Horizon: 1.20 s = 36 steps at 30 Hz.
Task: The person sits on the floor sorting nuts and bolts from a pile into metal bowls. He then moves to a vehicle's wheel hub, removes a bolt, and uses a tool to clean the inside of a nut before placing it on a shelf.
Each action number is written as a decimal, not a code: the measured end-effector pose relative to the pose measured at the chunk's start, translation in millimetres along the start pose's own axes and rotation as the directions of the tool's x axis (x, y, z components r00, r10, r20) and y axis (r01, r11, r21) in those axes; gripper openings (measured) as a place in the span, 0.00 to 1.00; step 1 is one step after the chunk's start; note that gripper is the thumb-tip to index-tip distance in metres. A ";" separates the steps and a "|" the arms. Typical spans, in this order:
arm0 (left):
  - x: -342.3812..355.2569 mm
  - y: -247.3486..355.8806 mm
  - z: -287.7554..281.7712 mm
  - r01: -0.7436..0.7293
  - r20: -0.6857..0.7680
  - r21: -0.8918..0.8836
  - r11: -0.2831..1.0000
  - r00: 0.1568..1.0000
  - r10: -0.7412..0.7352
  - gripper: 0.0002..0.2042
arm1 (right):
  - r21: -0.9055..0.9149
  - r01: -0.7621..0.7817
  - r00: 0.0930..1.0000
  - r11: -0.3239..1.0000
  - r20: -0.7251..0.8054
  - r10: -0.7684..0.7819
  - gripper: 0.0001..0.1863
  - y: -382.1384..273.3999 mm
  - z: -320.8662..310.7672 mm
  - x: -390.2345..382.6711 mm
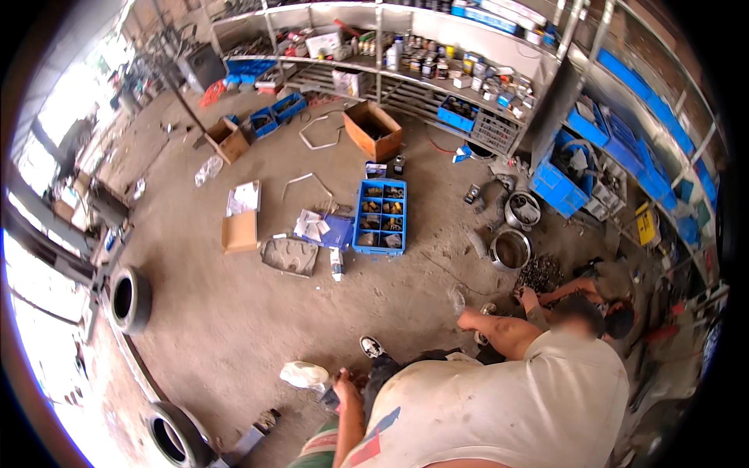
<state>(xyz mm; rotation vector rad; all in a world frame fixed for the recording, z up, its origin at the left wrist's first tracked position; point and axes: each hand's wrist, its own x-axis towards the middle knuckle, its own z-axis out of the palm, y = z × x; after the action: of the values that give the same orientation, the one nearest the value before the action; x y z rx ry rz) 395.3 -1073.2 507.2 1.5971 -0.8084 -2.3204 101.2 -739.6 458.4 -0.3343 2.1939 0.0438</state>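
Note:
My left hand (344, 384) is low in the view, fingers curled, beside a dark object I cannot make out. A white plastic bag (304, 375) lies on the floor just left of it. My right arm reaches out past my right leg; the right hand (468, 317) is small and its fingers are unclear. A clear plastic piece (457, 298) shows right at its tip; whether it is held cannot be told. Beyond, another person's hand (527, 297) is at a pile of small dark metal parts (540, 274), next to a metal ring (510, 249).
A blue compartment box (380, 251) of parts stands mid-floor beside a flattened carton (240, 232) and a grey plate (289, 257). Cardboard boxes (373, 145) are farther back. Loaded shelves line the back, with blue crates (559, 190) at right. Tyres (130, 300) lie left.

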 end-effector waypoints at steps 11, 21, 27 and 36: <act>124.0 238.2 94.1 -0.273 0.082 0.399 0.875 0.961 0.263 0.15 | 0.362 0.153 0.942 0.919 -0.336 -0.025 0.14 -163.0 -120.4 48.2; 321.6 286.7 127.1 -0.132 -0.022 0.580 0.804 0.984 0.177 0.17 | 0.702 -0.478 0.860 0.529 0.250 0.445 0.11 -91.1 -141.2 202.6; 332.1 325.2 104.3 0.113 -0.338 0.658 0.745 0.928 0.158 0.19 | 0.593 -0.186 0.981 0.784 0.064 0.185 0.11 -215.9 -378.8 306.8; 465.6 435.6 203.6 0.107 -0.312 0.893 0.438 0.847 0.430 0.22 | 0.892 0.312 0.950 0.327 -0.297 -0.097 0.07 -385.0 -552.0 428.8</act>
<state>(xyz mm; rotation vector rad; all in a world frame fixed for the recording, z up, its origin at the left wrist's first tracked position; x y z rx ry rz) -29.3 -1584.5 428.0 2.1648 -2.1349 -1.1117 -476.4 -1289.5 486.1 0.0755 1.9418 -1.4371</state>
